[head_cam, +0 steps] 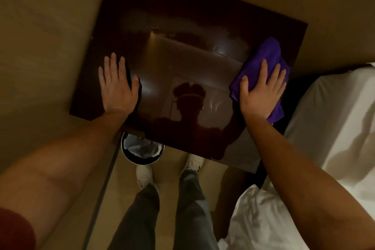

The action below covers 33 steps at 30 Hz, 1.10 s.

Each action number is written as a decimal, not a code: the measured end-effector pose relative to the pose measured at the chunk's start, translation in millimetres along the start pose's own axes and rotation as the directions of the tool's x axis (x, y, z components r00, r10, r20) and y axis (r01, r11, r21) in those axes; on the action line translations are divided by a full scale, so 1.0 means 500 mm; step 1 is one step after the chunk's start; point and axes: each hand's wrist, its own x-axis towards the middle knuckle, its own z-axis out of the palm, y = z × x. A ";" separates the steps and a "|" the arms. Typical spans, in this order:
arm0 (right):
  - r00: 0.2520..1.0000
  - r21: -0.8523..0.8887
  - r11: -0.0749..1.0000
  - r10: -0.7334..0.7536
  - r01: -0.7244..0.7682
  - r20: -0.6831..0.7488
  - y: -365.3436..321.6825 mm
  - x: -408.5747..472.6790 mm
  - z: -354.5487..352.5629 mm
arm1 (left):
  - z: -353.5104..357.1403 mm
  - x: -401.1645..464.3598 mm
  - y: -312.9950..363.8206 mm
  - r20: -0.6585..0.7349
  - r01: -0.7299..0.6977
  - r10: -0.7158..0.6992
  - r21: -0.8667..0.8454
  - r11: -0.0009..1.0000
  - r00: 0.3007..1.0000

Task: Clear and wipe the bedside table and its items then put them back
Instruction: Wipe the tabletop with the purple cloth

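Head view, looking straight down on the bedside table: dark glossy square top, seen at an angle, nothing standing on it that can be made out. Left hand lies flat on the left part of the top, fingers straight and together, thumb out to the right, palm down, gripping nothing. A dark strip shows along the thumb side of that hand; cannot tell whether it is shadow or an object. Right hand is flat too, fingers spread and straight, pressing down on a purple cloth at the right part of the top, near the right edge. Cloth is bunched, sticks out beyond the fingertips toward the wall and also below the heel of the hand; fingers are not curled round it. Top surface shows streaks and a hazy patch in the middle, plus a reflection of the person between the two hands. Below the near-left edge of the table a round waste bin with a pale liner sits on the floor, partly under the tabletop. White bed linen lies to the right of the table, just beside it. Person's legs in grey trousers and white shoes stand at the near edge. Left sleeve is dark red.
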 end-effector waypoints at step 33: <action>0.867 -0.095 0.865 -0.480 0.493 0.134 -0.232 -0.054 0.049 | 0.003 0.011 -0.007 -0.038 0.011 -0.014 -0.087 0.996 0.999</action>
